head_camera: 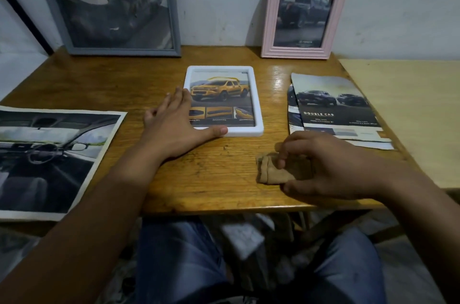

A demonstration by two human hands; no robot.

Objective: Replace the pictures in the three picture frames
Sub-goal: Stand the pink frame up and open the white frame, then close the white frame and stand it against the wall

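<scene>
A white picture frame lies flat in the middle of the wooden table, holding a picture of a yellow pickup. My left hand lies spread against its left side, thumb along the bottom edge. My right hand pinches a folded tan cloth near the table's front edge. A grey frame with a dark picture leans on the wall at the back left. A pink arched frame with a dark truck picture leans at the back right.
A large loose print of a car interior lies at the left, overhanging the front edge. A small stack of loose truck prints lies at the right. A lighter table adjoins on the right. My knees show below the table edge.
</scene>
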